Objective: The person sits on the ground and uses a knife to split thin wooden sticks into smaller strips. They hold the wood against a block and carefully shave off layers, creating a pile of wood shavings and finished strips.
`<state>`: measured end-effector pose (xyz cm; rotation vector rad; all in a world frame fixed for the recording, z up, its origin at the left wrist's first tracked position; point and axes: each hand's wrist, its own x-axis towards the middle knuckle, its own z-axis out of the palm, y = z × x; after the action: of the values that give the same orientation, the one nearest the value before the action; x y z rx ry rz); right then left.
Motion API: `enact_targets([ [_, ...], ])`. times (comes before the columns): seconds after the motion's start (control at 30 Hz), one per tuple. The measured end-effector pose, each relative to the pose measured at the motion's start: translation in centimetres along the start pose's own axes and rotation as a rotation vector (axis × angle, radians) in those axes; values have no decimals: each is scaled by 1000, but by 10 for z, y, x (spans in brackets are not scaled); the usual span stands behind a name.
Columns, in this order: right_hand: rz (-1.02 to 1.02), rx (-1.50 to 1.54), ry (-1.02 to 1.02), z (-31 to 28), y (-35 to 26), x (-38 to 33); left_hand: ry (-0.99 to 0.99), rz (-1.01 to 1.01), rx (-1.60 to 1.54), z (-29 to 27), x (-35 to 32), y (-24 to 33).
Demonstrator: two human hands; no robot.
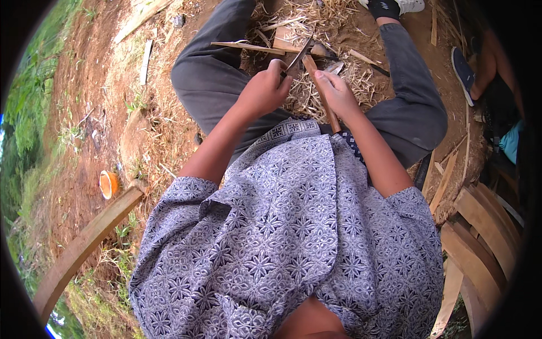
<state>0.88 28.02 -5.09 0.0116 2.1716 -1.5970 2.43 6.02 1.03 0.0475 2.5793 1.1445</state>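
Near twelve o'clock, the left hand (pixel 264 93) curled its fingers around a knife (pixel 299 57), its handle mostly hidden by the fist, blade aimed toward one o'clock. At one o'clock, the right hand (pixel 339 96) pinched a wooden strip (pixel 328 110), its six-o'clock end meeting the patterned shirt (pixel 276 220). Whether blade and strip touched was unclear.

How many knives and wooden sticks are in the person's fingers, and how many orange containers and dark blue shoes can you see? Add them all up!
Knives in the left fingers: 1
Wooden sticks in the right fingers: 1
Orange containers: 1
Dark blue shoes: 1
Total: 4
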Motion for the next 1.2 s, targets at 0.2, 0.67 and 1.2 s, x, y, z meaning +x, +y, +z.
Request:
enact_targets([
  [0.2, 71, 198, -163, 4, -12, -8, -304, 126, -291, 9, -14, 25],
  [0.67, 170, 361, -14, -9, -13, -13, 353, 11, 823, -97, 35, -85],
  [1.2, 51, -230, -429, -45, -82, -21, 399, 358, 64, 0, -25, 19],
])
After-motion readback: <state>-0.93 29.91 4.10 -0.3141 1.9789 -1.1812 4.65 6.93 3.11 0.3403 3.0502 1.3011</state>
